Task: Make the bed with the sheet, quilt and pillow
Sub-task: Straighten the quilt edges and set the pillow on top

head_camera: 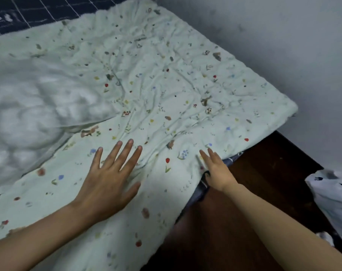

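A pale green quilt (166, 90) printed with small flowers lies spread over the bed, wrinkled in its middle. A plain whitish part of the quilt (35, 106), blurred, bulges at the left. My left hand (109, 177) rests flat on the quilt with its fingers spread. My right hand (215, 171) lies at the quilt's right edge, fingers stretched out along it, holding nothing. Under that edge a strip of dark blue sheet (202, 190) with white lines peeks out. No pillow is in view.
A dark blue checked cloth (29, 10) lies at the bed's far end. A grey wall (283, 45) runs along the far right side. Dark brown wood (254, 182) lies beside the bed's edge. A white patterned bundle (330, 196) sits at the right.
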